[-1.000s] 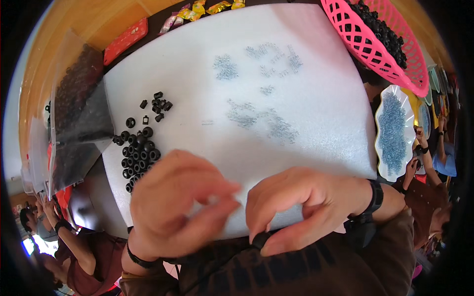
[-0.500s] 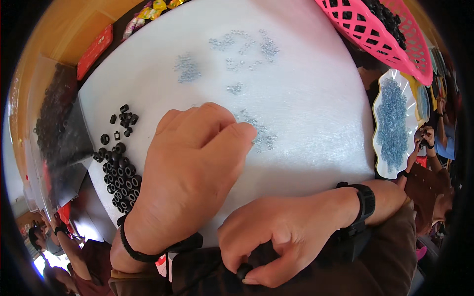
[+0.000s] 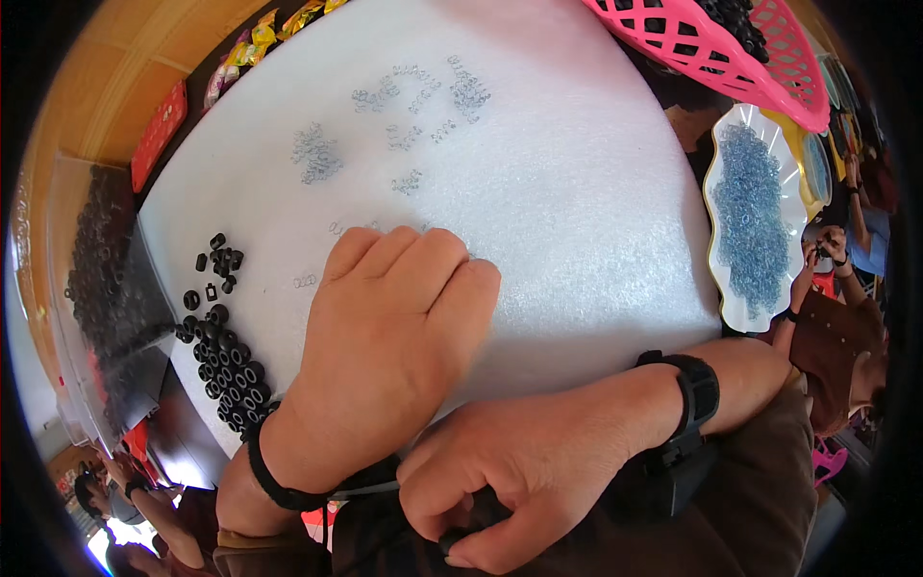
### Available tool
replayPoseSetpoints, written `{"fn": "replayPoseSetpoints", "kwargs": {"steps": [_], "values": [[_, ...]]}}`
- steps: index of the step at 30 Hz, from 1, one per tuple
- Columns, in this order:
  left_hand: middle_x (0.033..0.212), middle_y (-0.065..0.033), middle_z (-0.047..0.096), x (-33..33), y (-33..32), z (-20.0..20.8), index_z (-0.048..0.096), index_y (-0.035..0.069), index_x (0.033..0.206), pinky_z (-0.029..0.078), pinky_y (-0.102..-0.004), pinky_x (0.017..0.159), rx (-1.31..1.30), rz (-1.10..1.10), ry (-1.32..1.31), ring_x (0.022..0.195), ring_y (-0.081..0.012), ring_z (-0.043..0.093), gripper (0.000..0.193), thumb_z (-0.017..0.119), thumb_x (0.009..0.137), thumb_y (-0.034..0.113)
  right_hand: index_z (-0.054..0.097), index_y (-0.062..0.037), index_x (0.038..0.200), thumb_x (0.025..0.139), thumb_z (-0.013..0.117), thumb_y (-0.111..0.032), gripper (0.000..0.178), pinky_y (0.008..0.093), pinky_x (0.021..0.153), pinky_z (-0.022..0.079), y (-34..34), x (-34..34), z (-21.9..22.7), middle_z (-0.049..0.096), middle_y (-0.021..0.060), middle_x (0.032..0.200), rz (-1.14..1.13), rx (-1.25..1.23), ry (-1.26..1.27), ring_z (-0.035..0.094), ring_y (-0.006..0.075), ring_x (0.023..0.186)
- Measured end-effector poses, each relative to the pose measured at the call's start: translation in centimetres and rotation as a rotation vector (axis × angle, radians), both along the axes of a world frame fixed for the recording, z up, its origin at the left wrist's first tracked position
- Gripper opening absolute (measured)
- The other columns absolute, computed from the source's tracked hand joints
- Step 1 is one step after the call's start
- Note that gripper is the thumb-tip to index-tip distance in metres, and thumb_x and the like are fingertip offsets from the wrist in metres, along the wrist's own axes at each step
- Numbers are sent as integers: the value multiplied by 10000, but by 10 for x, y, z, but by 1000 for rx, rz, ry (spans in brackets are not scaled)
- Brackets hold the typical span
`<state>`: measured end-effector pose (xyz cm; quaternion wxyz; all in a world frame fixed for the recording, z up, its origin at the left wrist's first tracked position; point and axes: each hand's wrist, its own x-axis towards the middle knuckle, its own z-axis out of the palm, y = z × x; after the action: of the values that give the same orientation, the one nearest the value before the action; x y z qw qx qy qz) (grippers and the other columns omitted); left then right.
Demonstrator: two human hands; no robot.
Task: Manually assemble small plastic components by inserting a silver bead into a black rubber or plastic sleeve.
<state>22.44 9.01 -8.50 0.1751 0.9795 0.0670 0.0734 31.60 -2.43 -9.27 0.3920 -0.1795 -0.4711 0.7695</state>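
Note:
My left hand [image 3: 385, 351] hangs low over a white foam sheet [image 3: 586, 221], its fingers curled down. It hides most of a cluster of tiny clear rings, and its fingertips are out of sight. Near the lower edge, my right hand [image 3: 538, 462] pinches a small black round part [image 3: 452, 540] between thumb and fingers. Several loose groups of clear rings [image 3: 315, 154] lie on the far part of the sheet. Along its left side sit many black ring-shaped parts [image 3: 231, 370], with some smaller black pieces [image 3: 223, 260] beyond them.
At the right stands a white scalloped dish [image 3: 793, 207] heaped with clear rings. Behind it is a pink lattice basket [image 3: 687, 48] of black parts. A clear container [image 3: 101, 260] of dark rings stands left, near a red packet [image 3: 159, 135] and wrapped sweets [image 3: 240, 53]. Other people sit at both sides.
The whole view has shifted, carrying the sheet leftward. My left hand has moved right across the sheet over the ring cluster. My right hand keeps its pinch on the black part.

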Motion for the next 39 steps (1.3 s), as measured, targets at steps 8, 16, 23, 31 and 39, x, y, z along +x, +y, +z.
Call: {"fn": "replayPoseSetpoints", "kwargs": {"steps": [8, 16, 23, 31, 39], "values": [[714, -48, 553, -20, 4, 16, 611, 28, 806, 398, -285, 625, -366, 315, -196, 644, -175, 534, 162, 665, 658, -10, 547, -8, 774, 797, 598, -147, 150, 236, 540, 376, -1, -6, -3, 521, 0, 651, -169, -116, 116, 468, 73, 608], [773, -39, 564, -61, 12, 28, 632, -9, 836, 380, -228, 667, -1102, 584, -262, 735, -103, 502, 71, 613, 768, -15, 604, -42, 957, 890, 601, -197, 169, 186, 664, 411, 11, 7, 0, 583, -16, 809, -476, -488, 246, 495, 30, 731], [748, -44, 556, -67, 13, 32, 638, 2, 835, 379, -223, 612, -927, 452, -342, 662, -107, 494, 96, 655, 742, -15, 607, -32, 1022, 891, 599, -220, 229, 222, 697, 456, 15, 7, 1, 609, 19, 842, -564, -555, 224, 545, 75, 747], [739, -57, 545, -62, 4, 39, 629, 9, 821, 373, -235, 553, -705, 439, -366, 638, -120, 497, 110, 666, 717, 0, 606, -22, 1051, 887, 604, -200, 243, 230, 716, 465, 14, 6, 2, 622, 33, 880, -541, -569, 217, 552, 81, 757], [740, -66, 537, -63, -1, 25, 634, 28, 858, 352, -290, 536, -141, 288, -451, 600, -181, 480, 238, 706, 633, 0, 603, 2, 1044, 877, 608, -153, 228, 240, 716, 466, 11, 3, 4, 625, 61, 895, -610, -534, 202, 556, 100, 778]]}}
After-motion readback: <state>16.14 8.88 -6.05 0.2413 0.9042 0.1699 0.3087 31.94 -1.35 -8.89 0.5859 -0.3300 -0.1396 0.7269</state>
